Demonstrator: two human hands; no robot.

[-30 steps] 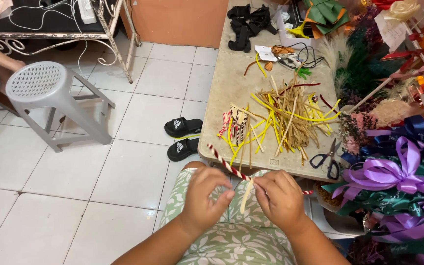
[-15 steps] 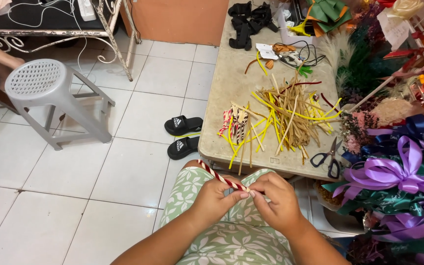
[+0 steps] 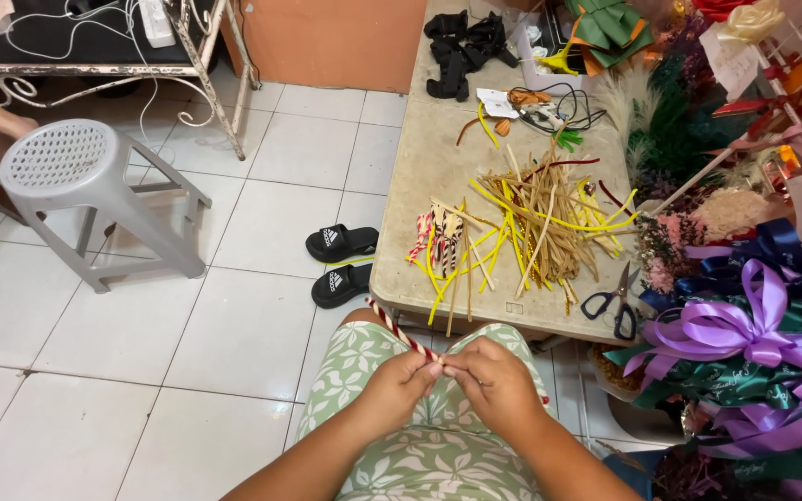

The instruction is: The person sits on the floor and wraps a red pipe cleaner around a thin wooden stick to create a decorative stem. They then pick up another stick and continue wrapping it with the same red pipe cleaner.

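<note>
Left hand [image 3: 407,378]: fingers pinched on red-and-white striped stick [image 3: 401,329], over the lap.
Right hand [image 3: 497,382]: fingertips closed at the stick's near end; grip partly hidden.
Progress: probably early; loose sticks [image 3: 531,223] lie piled on table [image 3: 420,167].

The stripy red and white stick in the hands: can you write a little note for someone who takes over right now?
Left hand: fingers pinched shut on the red-and-white striped stick, near its lower end, above the lap.
Right hand: fingers closed at the same end, touching the left hand; whether they grip the stick itself is hidden.
The stick slants up and left toward the table edge.
On the table: a pile of yellow and tan sticks, a few more striped ones, black scissors.
Done: one striped stick picked out and in hand.
Left: the pile lies loose; the scissors are untouched.
</note>
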